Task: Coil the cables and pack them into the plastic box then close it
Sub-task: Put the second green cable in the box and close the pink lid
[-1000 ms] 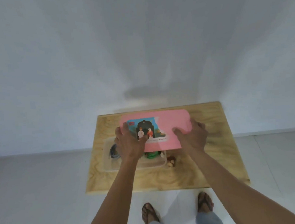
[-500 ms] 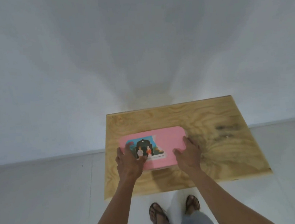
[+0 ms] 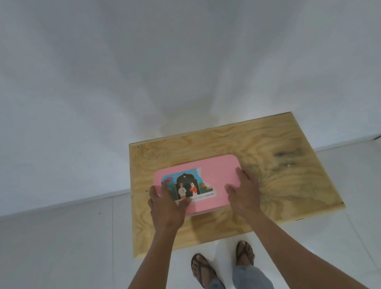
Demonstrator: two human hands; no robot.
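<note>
A pink lid with a picture sticker on its left half lies flat over the plastic box on the plywood table. The box and the cables are hidden beneath it. My left hand holds the lid's near left corner, thumb on top and fingers along the left edge. On the right end, my right hand holds the lid with its thumb on top and fingers at the right edge.
The table stands against a white wall, its front edge close to my sandalled feet on the white floor. Bare plywood surrounds the lid, widest on the right, with a dark stain there.
Both hands brought the pink lid down and toward me onto the box; the clear box and cables seen one second ago are now covered. The camera view shifted.
</note>
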